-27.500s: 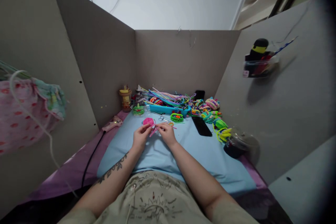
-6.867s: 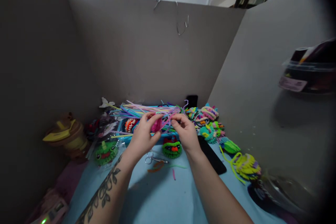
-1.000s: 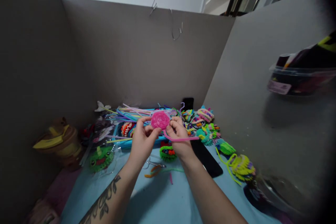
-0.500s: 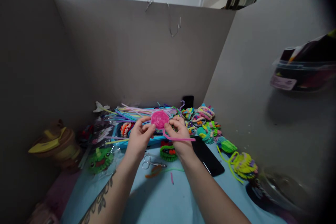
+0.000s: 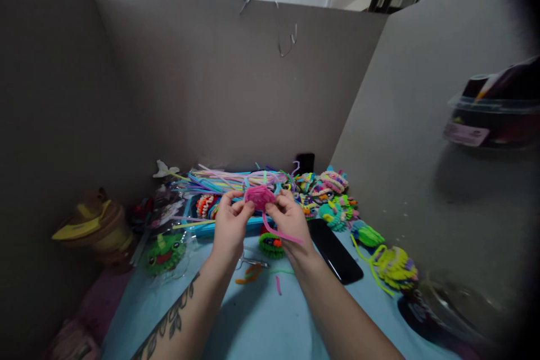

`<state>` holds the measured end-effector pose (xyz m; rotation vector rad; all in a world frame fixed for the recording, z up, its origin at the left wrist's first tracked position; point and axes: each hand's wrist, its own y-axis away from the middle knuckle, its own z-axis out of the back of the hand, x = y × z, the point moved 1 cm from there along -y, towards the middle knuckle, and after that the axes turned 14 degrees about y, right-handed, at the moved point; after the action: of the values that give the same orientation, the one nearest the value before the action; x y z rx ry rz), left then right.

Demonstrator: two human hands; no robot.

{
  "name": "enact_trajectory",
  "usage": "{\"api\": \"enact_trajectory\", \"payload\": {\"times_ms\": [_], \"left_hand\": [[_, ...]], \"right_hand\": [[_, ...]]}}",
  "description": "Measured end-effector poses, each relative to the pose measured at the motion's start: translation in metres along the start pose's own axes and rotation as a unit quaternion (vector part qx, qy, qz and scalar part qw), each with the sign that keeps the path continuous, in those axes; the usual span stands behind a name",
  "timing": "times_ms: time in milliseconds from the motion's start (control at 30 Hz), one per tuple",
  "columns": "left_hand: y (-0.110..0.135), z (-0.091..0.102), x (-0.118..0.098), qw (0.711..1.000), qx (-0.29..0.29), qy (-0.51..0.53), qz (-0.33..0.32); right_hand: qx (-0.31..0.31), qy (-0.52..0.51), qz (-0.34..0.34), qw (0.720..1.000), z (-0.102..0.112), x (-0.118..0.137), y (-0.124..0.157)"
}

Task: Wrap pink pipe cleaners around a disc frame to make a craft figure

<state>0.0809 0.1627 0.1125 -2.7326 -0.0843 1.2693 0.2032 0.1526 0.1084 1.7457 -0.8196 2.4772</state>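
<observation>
A pink coil of pipe cleaner (image 5: 260,198) is held up above the table between my two hands. My left hand (image 5: 231,219) pinches its left edge with thumb and fingers. On its right edge, my right hand (image 5: 290,221) has a similar pinch. A loose pink tail (image 5: 282,234) hangs from the coil across my right palm. Below the hands sit a green fuzzy figure (image 5: 270,245) with red on it and small scissors (image 5: 255,262), partly hidden by my left wrist. An orange pipe cleaner piece (image 5: 248,275) and a short pink scrap (image 5: 278,286) lie nearby.
Behind the hands, a blue tray (image 5: 205,232) bears many pipe cleaners (image 5: 219,179). A black phone (image 5: 336,251) lies right, beside several fuzzy figures (image 5: 331,215). A bagged green figure (image 5: 166,253) is left. Grey panels (image 5: 219,84) enclose the table, with wire hooks (image 5: 291,39) on the back one.
The pink coil has tilted, so its face now looks flatter and narrower. Its tail droops lower over my right hand. The view has shifted slightly, and my left wrist covers more of the scissors.
</observation>
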Motion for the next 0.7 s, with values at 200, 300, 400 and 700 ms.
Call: {"api": "enact_trajectory", "payload": {"times_ms": [200,300,400,700], "left_hand": [[0.003,-0.002,-0.011,0.995,0.092,0.013,0.043],[0.001,-0.001,-0.018,0.995,0.093,0.000,0.042],[-0.004,0.002,-0.024,0.998,0.046,-0.052,-0.011],[0.001,0.001,-0.025,0.979,0.084,-0.135,-0.124]], "right_hand": [[0.073,-0.066,0.041,0.994,0.012,0.014,0.003],[0.086,-0.044,0.055,0.994,0.018,0.019,0.003],[0.045,0.031,0.046,0.997,0.019,0.022,0.002],[-0.056,0.087,0.080,0.991,0.018,0.023,0.007]]}}
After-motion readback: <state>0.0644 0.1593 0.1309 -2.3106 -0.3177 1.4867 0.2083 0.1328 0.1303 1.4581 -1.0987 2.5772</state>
